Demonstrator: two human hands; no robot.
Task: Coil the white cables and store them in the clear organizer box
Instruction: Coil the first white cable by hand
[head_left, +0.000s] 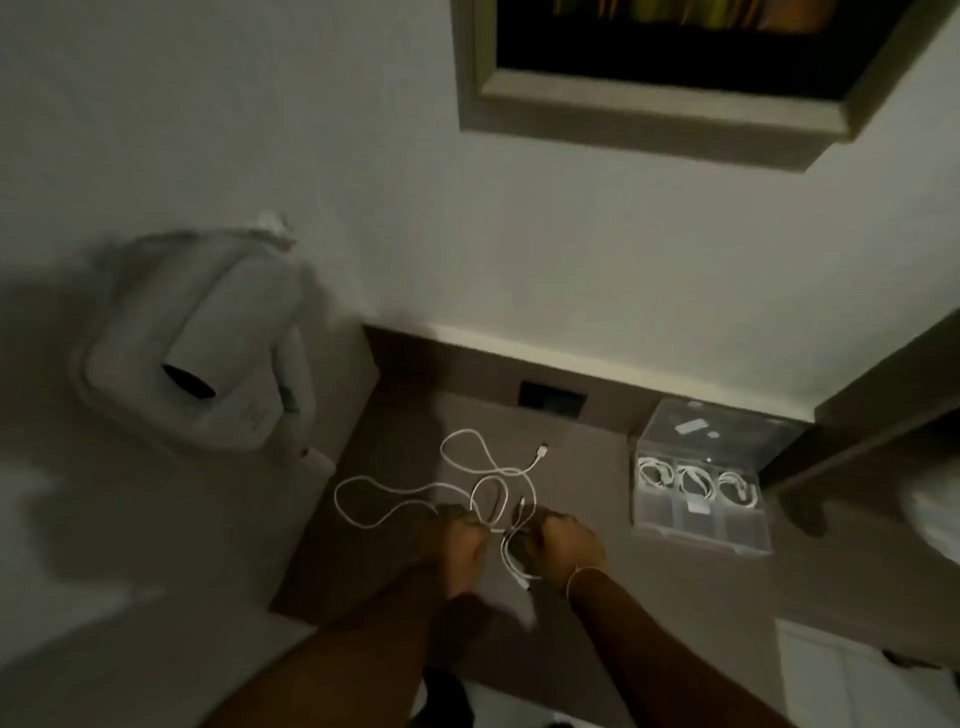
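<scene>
Head view: both hands grip tangled white cable.

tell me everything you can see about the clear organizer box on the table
The clear plastic organizer box sits flat on the brown tabletop, right of both hands, untouched. Its lid stands open toward the wall. Dividers split it into compartments: the far row of three each holds a coiled white cable; the near row looks mostly empty, though blur hides detail.
</scene>
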